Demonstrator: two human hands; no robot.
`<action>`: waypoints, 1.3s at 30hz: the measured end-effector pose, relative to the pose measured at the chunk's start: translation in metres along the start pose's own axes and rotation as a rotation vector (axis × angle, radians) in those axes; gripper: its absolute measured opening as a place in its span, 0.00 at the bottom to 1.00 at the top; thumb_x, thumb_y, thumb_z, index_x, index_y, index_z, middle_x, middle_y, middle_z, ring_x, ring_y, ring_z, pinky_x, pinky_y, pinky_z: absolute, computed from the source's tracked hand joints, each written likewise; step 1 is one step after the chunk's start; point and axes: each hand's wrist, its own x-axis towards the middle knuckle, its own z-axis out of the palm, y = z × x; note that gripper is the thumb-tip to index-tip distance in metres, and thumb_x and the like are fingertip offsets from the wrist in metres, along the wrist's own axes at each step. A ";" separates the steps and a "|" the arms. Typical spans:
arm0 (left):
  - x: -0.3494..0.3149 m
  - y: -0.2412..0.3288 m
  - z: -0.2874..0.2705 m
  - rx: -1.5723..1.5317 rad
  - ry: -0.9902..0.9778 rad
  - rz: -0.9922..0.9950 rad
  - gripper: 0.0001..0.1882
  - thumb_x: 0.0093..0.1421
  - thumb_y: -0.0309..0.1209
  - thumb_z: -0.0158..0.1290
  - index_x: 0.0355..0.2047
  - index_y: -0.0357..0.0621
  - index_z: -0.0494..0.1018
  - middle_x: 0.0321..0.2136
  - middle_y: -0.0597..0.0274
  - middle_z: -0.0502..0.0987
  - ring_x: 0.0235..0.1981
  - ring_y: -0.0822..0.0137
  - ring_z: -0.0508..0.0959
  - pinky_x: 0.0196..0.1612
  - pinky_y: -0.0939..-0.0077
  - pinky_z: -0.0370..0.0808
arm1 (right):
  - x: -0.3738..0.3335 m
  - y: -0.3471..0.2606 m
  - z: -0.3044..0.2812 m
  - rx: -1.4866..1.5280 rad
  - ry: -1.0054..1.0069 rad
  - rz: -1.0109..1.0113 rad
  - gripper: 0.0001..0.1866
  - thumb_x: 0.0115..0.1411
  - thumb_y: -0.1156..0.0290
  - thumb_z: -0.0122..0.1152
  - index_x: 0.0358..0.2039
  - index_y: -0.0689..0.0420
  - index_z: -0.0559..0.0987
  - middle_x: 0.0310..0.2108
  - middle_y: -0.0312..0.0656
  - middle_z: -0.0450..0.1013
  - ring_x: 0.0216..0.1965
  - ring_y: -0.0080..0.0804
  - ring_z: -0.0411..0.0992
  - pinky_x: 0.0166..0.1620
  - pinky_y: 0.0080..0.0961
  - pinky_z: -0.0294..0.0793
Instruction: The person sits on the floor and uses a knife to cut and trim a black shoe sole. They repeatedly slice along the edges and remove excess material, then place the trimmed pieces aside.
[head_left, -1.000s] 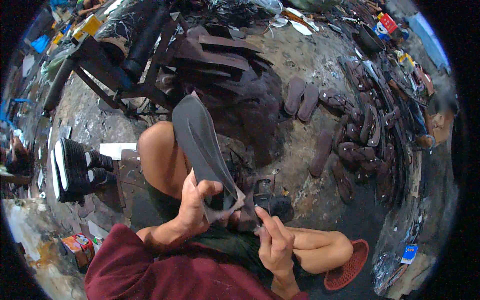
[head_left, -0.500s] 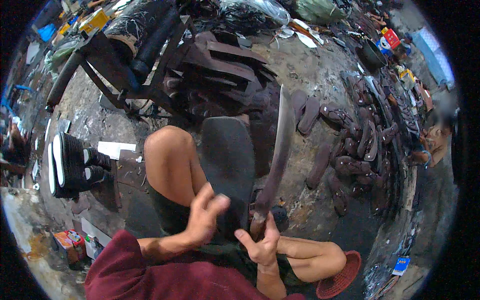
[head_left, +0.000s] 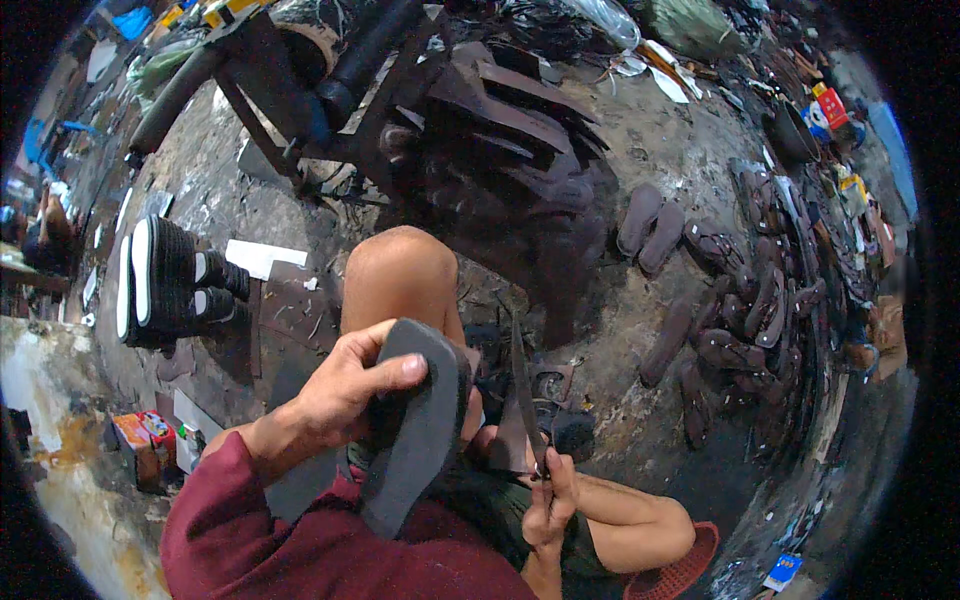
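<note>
My left hand grips a dark grey sandal sole, with the thumb pressed on its face and the fingers behind it. Tilted, the sole stands in front of my maroon shirt, beside my raised knee. In my right hand is a knife, its long blade pointing up and away from me. The fingers wrap round the handle. A gap separates the blade from the sole.
Brown soles and a heap of brown sandals lie at the right. Beyond my knee are stacked brown sheets and a dark metal frame. Black sandals with white soles stand left. A red woven sandal is by my foot.
My left hand, open before, has taken hold of the dark sole. My right hand still holds the knife, now lower and turned differently. The view has shifted.
</note>
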 end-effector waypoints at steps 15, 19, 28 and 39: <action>0.001 -0.009 -0.002 -0.146 0.046 -0.015 0.17 0.60 0.34 0.59 0.45 0.38 0.72 0.36 0.60 0.79 0.35 0.69 0.80 0.41 0.72 0.79 | 0.021 -0.005 0.015 -0.122 -0.125 -0.133 0.19 0.58 0.72 0.56 0.51 0.51 0.78 0.28 0.44 0.73 0.28 0.43 0.72 0.32 0.36 0.72; -0.002 -0.009 0.002 -0.002 0.058 -0.034 0.21 0.57 0.35 0.60 0.46 0.35 0.72 0.39 0.59 0.79 0.37 0.68 0.79 0.44 0.72 0.77 | 0.065 -0.029 -0.004 -0.151 -0.266 -0.117 0.20 0.57 0.73 0.57 0.52 0.51 0.78 0.25 0.44 0.71 0.25 0.42 0.71 0.29 0.34 0.71; 0.004 0.006 0.026 0.248 -0.182 -0.168 0.13 0.56 0.30 0.63 0.41 0.37 0.78 0.35 0.62 0.81 0.39 0.74 0.78 0.44 0.77 0.75 | 0.134 -0.079 -0.023 -0.137 -0.435 -0.148 0.18 0.58 0.71 0.57 0.51 0.50 0.79 0.19 0.45 0.68 0.19 0.41 0.70 0.25 0.34 0.70; 0.045 0.008 0.055 -0.403 0.250 0.240 0.24 0.54 0.26 0.61 0.51 0.41 0.66 0.44 0.61 0.74 0.45 0.67 0.76 0.51 0.72 0.73 | 0.047 -0.009 -0.020 0.207 0.218 0.145 0.24 0.70 0.60 0.43 0.60 0.63 0.65 0.28 0.39 0.69 0.26 0.25 0.66 0.30 0.20 0.67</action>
